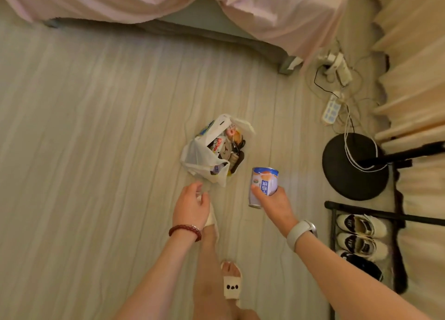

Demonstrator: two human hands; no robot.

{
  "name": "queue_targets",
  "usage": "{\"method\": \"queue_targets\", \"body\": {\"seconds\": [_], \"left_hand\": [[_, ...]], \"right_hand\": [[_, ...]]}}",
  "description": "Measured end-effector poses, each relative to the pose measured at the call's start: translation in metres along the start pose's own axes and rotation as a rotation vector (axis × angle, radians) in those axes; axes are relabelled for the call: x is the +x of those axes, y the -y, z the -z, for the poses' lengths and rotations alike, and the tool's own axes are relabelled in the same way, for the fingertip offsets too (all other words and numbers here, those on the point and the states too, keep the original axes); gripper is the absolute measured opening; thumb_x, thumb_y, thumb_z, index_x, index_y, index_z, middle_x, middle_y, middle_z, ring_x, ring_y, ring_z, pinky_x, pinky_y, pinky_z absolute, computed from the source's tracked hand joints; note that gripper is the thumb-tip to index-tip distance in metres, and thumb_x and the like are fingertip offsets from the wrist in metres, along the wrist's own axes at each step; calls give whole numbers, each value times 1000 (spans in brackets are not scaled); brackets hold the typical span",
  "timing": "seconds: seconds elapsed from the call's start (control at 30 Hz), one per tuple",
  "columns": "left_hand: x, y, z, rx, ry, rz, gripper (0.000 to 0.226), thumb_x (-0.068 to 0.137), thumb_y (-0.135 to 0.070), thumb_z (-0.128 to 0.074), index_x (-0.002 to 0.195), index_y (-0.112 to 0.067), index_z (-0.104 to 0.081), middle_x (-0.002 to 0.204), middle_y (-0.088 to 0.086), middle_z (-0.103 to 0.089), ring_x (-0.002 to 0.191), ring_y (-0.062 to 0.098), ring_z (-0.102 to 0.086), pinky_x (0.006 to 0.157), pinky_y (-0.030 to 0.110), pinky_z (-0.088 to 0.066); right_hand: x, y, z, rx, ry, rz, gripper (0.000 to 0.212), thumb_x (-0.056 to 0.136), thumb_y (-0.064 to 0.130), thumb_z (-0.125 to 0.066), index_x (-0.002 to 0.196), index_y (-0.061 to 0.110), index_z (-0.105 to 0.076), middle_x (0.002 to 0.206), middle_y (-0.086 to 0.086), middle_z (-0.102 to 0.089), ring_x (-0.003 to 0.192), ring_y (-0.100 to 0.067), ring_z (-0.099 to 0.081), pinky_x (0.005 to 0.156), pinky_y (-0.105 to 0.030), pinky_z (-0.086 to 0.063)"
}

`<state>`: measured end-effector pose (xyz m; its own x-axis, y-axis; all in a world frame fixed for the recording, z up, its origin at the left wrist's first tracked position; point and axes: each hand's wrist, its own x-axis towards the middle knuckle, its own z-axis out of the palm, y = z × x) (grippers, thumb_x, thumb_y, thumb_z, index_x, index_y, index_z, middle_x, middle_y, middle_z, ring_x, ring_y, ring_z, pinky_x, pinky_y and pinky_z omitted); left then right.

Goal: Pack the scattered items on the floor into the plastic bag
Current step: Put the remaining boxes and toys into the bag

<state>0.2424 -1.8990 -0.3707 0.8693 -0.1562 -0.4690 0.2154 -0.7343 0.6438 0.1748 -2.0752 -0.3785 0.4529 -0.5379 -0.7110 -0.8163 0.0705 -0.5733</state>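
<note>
Floor room: pale plank floor (96, 151) lies wide to the left of the plastic bag (201, 160); the bed (216, 18) with its pink cover closes the far edge.
Right edge: curtains (414, 66) run down the right side, with power strips (333, 107) and loose cables on the floor beside them.
Obstacles: black round stand base (346, 172) sits on the floor right of the bag, and just nearer is a shoe rack (361, 237) holding pale and dark shoes.
Bag: white, on the floor at mid-frame, mouth open toward the right, packed with wrappers and small packets; apart from both hands.
Left hand (191, 205): just below the bag's near corner, fingers loosely curled, grip holding nothing that can be made out.
Right hand (273, 201): grip closed round a can (263, 186), held above the floor just right of the bag and tilted.
Wrists: red bead bracelet (185, 231) on the left, white-strapped watch (301, 233) on the right.
Feet: pale slippers (231, 286), one below the left hand, one nearer.
Labels: can is blue and white with blue characters too blurred to read; a packet in the bag carries red and white print, unreadable.
</note>
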Motion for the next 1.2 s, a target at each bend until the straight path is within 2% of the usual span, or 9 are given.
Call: {"method": "queue_targets", "body": {"seconds": [0.13, 0.3, 0.5, 0.63, 0.83, 0.93, 1.0, 1.1, 1.2], "left_hand": [[89, 10, -35, 168, 94, -108, 32, 89, -19, -48, 121, -13, -52, 123, 8, -53, 111, 24, -52, 91, 34, -44], [209, 49, -105, 501, 293, -371, 46, 91, -26, -44, 136, -19, -35, 143, 1, -35, 132, 20, -28, 107, 33, -31], [277, 103, -183, 845, 301, -614, 54, 49, -45, -80, 95, -20, -68, 114, 6, -65, 114, 27, -42, 80, 42, -51], [292, 122, -197, 658, 100, -730, 11, 67, -29, -63, 76, -21, -66, 91, 1, -69, 97, 18, -46, 83, 34, -31], [295, 118, -172, 497, 127, -691, 29, 85, -49, -39, 85, -27, -57, 70, -7, -65, 74, 7, -47, 79, 26, -30], [297, 107, -163, 469, 137, -667, 51, 91, -55, -22, 82, -25, -62, 68, -7, -67, 78, 12, -45, 79, 25, -30], [296, 98, -157, 436, 170, -675, 47, 90, -57, -23, 83, -28, -60, 68, -8, -68, 79, 9, -47, 79, 23, -31], [291, 88, -146, 254, 236, -581, 32, 85, -56, -38, 85, -31, -57, 71, -10, -68, 77, 3, -51, 74, 15, -33], [281, 85, -135, 53, 182, -323, 28, 78, -48, -48, 80, -24, -64, 67, -23, -63, 76, -7, -54, 66, 6, -36]], "right_hand": [[88, 20, -35, -55, -46, -37, 19, 75, 30, -71, 76, 16, -58, 85, -13, -65, 77, -22, -61, 62, -23, -50], [233, -13, -106, -185, -77, 2, 74, 48, 66, -54, 85, 2, -64, 84, -19, -67, 89, -35, -62, 76, -43, -55], [340, -37, -152, -343, -192, -39, 61, 75, 46, -66, 108, -3, -52, 107, -20, -56, 105, -33, -49, 88, -36, -42], [373, -47, -167, -373, -242, -26, 67, 80, 35, -67, 125, -5, -38, 123, -23, -46, 116, -35, -44, 96, -38, -38], [368, -58, -166, -422, -196, 156, 67, 88, 10, -54, 143, 0, -16, 146, -27, -22, 134, -39, -28, 110, -47, -33], [362, -64, -151, -575, -31, 203, 58, 95, 12, -39, 145, 6, -12, 155, -19, 0, 144, -32, -3, 117, -35, -11], [362, -65, -139, -628, 47, 210, 55, 96, 12, -35, 146, 9, -12, 156, -15, 3, 145, -28, 1, 116, -30, -11], [357, -59, -122, -520, 42, 234, 47, 95, 12, -39, 141, 8, -28, 153, -15, -19, 141, -27, -21, 112, -33, -26], [354, -44, -102, -330, -241, 279, 36, 91, 14, -50, 125, 5, -44, 130, -14, -44, 115, -27, -49, 82, -30, -43]]}}
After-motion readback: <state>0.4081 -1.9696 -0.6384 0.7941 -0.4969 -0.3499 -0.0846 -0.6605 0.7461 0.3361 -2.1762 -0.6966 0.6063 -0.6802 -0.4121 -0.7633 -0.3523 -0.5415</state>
